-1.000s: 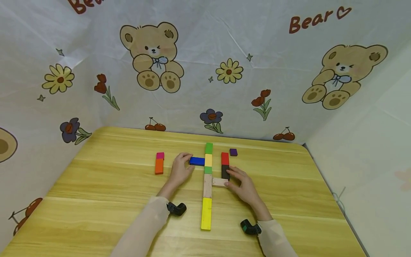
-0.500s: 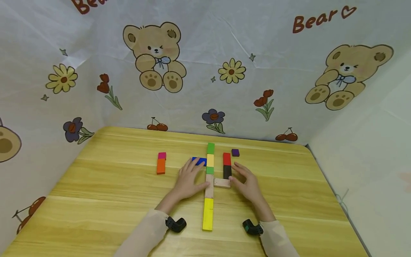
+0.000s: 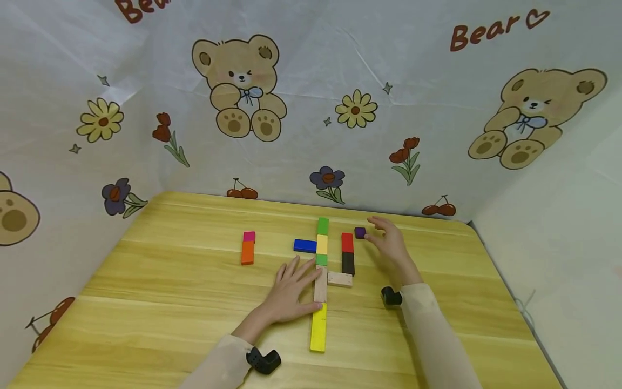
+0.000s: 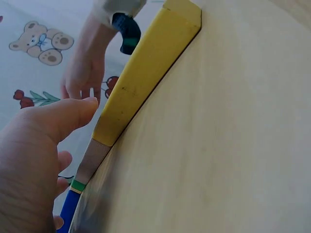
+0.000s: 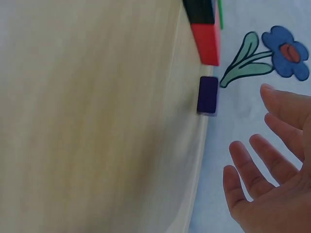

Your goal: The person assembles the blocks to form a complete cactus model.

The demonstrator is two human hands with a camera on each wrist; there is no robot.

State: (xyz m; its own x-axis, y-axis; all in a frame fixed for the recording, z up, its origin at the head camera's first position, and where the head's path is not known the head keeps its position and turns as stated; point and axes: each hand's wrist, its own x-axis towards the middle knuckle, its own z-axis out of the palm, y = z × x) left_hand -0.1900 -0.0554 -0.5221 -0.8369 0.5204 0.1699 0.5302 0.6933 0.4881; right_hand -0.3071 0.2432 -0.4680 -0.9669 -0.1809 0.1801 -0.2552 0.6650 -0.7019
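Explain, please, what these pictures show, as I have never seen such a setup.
There is no machine, only a person's bare left hand and right hand. The wide picture comes from a head-worn camera; the others from one on each wrist. On the wooden table lies a column of blocks, ending nearest the person in a yellow block. A blue block is on its left, a red block and black block to its right, an orange block farther left. Nothing is gripped: the left hand spreads partly over the column, the right is near a purple block.

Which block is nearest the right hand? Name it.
The purple block, beside the right hand; the red block, next nearest, lies farther off.
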